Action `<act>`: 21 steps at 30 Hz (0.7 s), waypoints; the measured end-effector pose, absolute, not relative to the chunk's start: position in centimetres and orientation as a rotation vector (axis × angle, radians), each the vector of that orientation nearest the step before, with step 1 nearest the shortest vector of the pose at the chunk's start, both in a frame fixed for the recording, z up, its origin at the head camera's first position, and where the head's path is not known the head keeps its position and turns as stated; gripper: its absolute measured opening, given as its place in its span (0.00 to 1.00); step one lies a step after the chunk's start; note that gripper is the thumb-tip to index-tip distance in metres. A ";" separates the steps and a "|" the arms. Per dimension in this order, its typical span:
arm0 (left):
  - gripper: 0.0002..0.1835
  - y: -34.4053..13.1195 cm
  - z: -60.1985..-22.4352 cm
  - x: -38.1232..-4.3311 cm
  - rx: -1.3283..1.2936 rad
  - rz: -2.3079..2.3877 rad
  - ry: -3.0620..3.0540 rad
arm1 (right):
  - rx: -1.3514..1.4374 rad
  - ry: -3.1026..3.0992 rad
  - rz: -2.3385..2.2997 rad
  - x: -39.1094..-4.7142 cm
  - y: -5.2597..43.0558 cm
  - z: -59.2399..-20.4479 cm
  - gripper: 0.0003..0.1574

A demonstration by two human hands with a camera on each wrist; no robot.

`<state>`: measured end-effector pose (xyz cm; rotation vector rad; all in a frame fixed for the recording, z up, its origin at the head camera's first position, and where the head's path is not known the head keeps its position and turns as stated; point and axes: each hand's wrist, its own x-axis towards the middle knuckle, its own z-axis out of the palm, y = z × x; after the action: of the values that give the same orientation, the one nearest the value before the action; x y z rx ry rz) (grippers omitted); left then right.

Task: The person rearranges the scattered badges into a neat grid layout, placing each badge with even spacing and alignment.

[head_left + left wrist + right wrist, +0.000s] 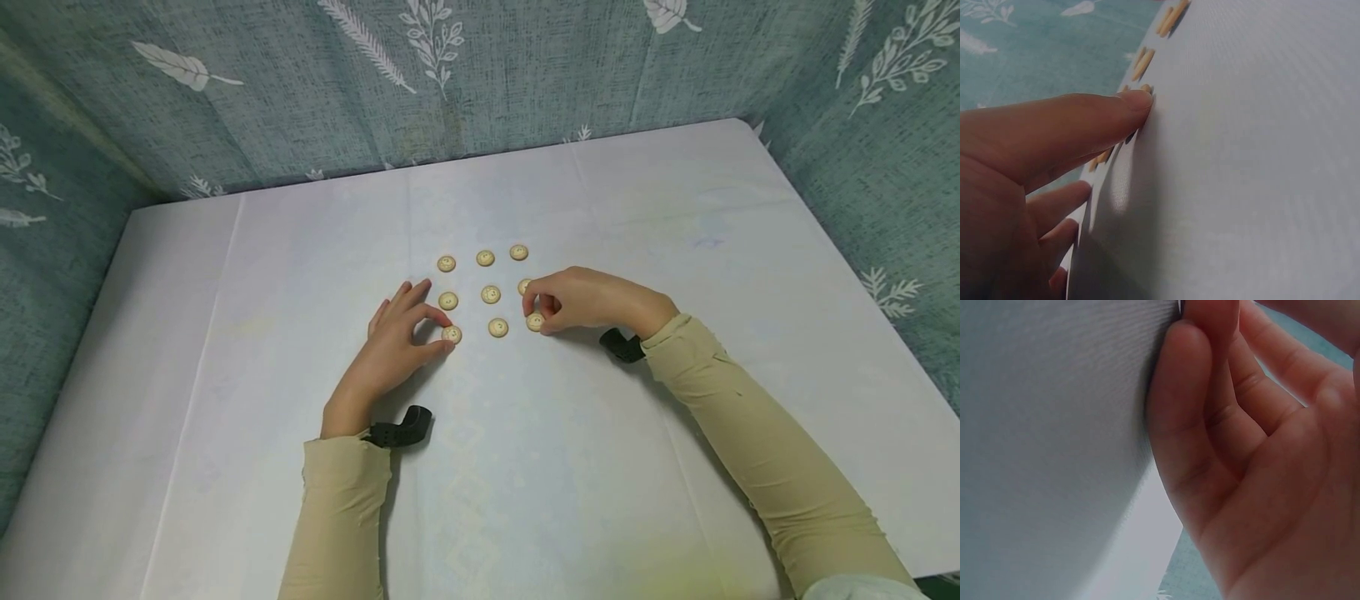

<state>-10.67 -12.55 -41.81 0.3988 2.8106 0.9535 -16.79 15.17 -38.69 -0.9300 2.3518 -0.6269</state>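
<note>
Round pale wooden buttons lie in three rows of three on the white cloth. My left hand (388, 350) pinches the front-left button (452, 334) between thumb and index finger, its other fingers spread out. Across from it, my right hand (588, 300) has thumb and fingertips on the two edges of the front-right button (536, 322). That hand partly covers the middle-right button (525, 287). Between the hands lies the front-middle button (498, 327). In the left wrist view the thumb (1104, 122) hides most of its button; the right wrist view shows curled fingers (1182, 394) against the cloth.
Behind the front row are the middle-left button (447, 301), the centre button (491, 294) and a back row with a left button (446, 263), middle button (485, 258) and right button (518, 252). A green leaf-patterned curtain (525, 75) borders the white table (300, 250).
</note>
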 end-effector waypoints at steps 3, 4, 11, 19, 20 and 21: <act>0.11 -12.5 -41.8 -10.6 0.400 0.954 2.810 | -0.929 2.349 -0.628 -16.8 15.2 -38.8 0.12; 0.11 -12.5 -41.9 -10.6 0.399 0.953 2.810 | -0.929 2.349 -0.628 -16.8 15.2 -38.8 0.12; 0.11 -12.5 -41.8 -10.7 0.400 0.960 2.807 | -0.914 2.358 -0.633 -17.0 15.2 -38.9 0.12; 0.11 -12.5 -41.8 -10.7 0.408 0.963 2.800 | -0.925 2.355 -0.619 -16.9 15.3 -38.8 0.13; 0.11 -12.4 -41.8 -10.7 0.407 0.964 2.799 | -0.922 2.355 -0.614 -16.9 15.4 -38.8 0.13; 0.11 -12.5 -41.8 -10.7 0.408 0.964 2.797 | -0.920 2.355 -0.615 -16.9 15.5 -38.7 0.13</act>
<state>-10.72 -12.46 -41.80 0.4078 2.7971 0.9641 -16.93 15.48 -38.72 -0.9204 2.3555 -0.6155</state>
